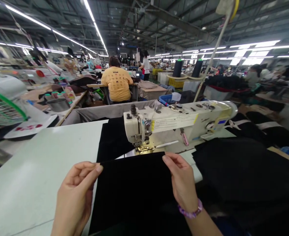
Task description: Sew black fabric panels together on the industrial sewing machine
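A black fabric panel (pixel 134 190) hangs stretched between my two hands, its top edge almost level. My left hand (pixel 79 186) pinches the upper left corner between thumb and fingers. The upper right corner is pinched by my right hand (pixel 182 177), which has a purple bead bracelet (pixel 190 211) at the wrist. Just beyond the panel stands a white sewing machine (pixel 173 121), its lit needle area (pixel 144 149) close behind the top edge. More black fabric (pixel 113 139) lies on the table left of the machine head.
The pale green tabletop (pixel 48 154) spreads to the left. A stack of black fabric pieces (pixel 244 167) lies at the right. Pink-handled snips (pixel 184 137) and a white pen-like stick (pixel 167 144) rest by the machine. A fan (pixel 5 101) stands far left; a seated person (pixel 117 82) is ahead.
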Available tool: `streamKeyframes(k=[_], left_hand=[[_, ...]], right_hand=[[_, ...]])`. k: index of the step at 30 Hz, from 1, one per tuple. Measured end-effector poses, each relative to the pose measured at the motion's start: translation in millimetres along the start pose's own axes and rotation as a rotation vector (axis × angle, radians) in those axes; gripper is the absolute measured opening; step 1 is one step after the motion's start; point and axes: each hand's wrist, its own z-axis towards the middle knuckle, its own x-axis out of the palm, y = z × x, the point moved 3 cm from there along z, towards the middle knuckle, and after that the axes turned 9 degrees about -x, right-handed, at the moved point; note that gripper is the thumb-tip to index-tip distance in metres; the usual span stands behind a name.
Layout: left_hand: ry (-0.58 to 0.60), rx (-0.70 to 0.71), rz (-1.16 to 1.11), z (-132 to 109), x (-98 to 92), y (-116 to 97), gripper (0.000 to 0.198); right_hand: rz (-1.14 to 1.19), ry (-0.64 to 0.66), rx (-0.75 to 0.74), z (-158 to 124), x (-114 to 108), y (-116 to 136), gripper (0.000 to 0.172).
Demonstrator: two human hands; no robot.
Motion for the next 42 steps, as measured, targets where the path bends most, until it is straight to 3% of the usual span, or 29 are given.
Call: streamKeyframes(k=[11, 23, 25, 27, 30, 32, 34, 36, 38, 42], left_hand=[[0.013, -0.014, 0.030, -2, -5.4, 2, 0.028], [-0.007, 0.017, 0.019, -8, -6.7, -2, 0.033], [0.013, 0.065, 0.041, -7, -10.2, -9, 0.034], [0.042, 0.139, 0.106, -5, -15.3, -25, 0.033], [0.112, 0.332, 0.294, -1, -14.4, -72, 0.027], [0.220, 0.446, 0.532, 3, 1.2, -103, 0.024], [0.414, 0.478, 0.861, 12, 28.4, -115, 0.018], [0.635, 0.494, 1.137, 27, 57.0, -99, 0.007], [0.785, 0.491, 1.310, 46, 77.6, -63, 0.011], [0.786, 0.511, 1.259, 74, 88.1, 21, 0.017]], right_hand=[[-0.083, 0.028, -0.084, 0, -2, -4, 0.024], [0.015, 0.067, -0.153, 2, 3, 0, 0.026], [0.013, 0.156, -0.161, 3, 5, 4, 0.022], [-0.002, 0.327, -0.143, 1, 9, 13, 0.017], [-0.050, 0.644, -0.074, -19, 14, 30, 0.015], [-0.080, 0.809, 0.005, -40, 13, 37, 0.017], [-0.064, 0.890, 0.073, -62, 10, 34, 0.017], [-0.048, 0.875, 0.057, -79, 4, 21, 0.012], [-0.126, 0.804, -0.078, -88, -4, 2, 0.009], [-0.452, 0.771, -0.492, -91, -19, -27, 0.020]])
